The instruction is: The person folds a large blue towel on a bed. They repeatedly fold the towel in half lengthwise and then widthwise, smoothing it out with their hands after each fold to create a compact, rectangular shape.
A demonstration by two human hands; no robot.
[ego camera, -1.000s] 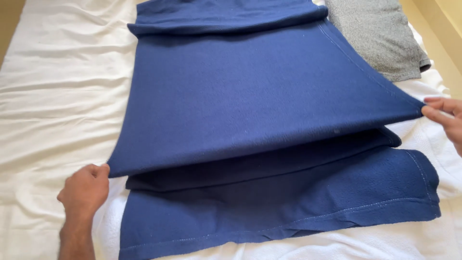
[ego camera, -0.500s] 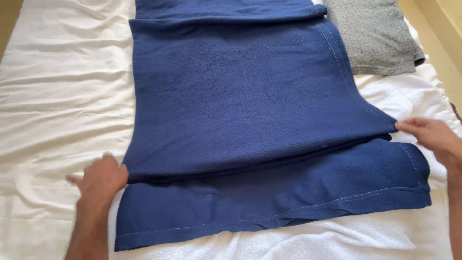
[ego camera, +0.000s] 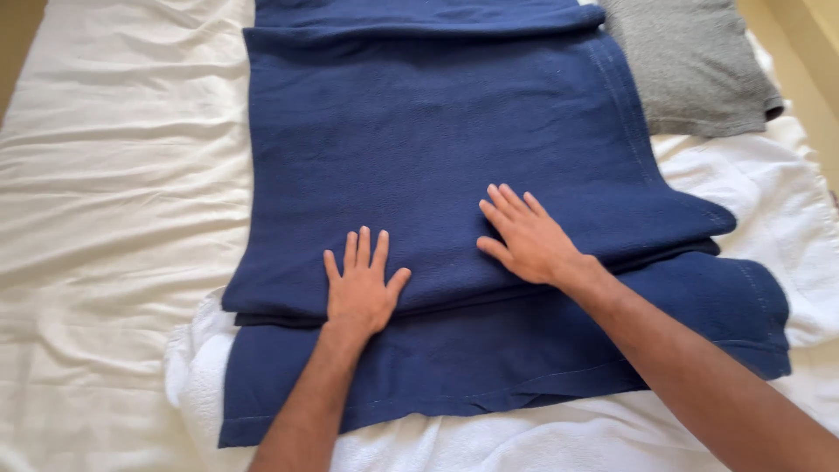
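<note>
The far end of the blue blanket (ego camera: 437,149) runs off the top edge of the view, so its full length cannot be seen. Its folded layers hide most of one another: only a dark sliver of a middle layer shows near the left hand, and the bottom layer sticks out as a wide strip toward the viewer. The grey cloth (ego camera: 690,65) at the upper right is partly tucked behind the blanket's edge and cut by the frame. A white towel (ego camera: 197,376) lies under the blanket, with only its rumpled borders showing at the left, the bottom and the right. Both forearms leave the picture at the bottom.

The blanket is a thick, matte weave with a fine nubby grain and stitched hems along its edges. It lies flat in the middle of the bed, folded into a roughly square stack. The white sheet (ego camera: 105,192) beneath is thin and smooth, creased in long soft ripples. The towel looks fluffy and looped.

The left hand (ego camera: 363,284) rests flat on the top layer close to its near fold, fingers spread, palm down. The right hand (ego camera: 524,236) lies just beside it, also open and pressed flat on the top layer, fingers fanned toward the upper left. Neither hand grips anything.
</note>
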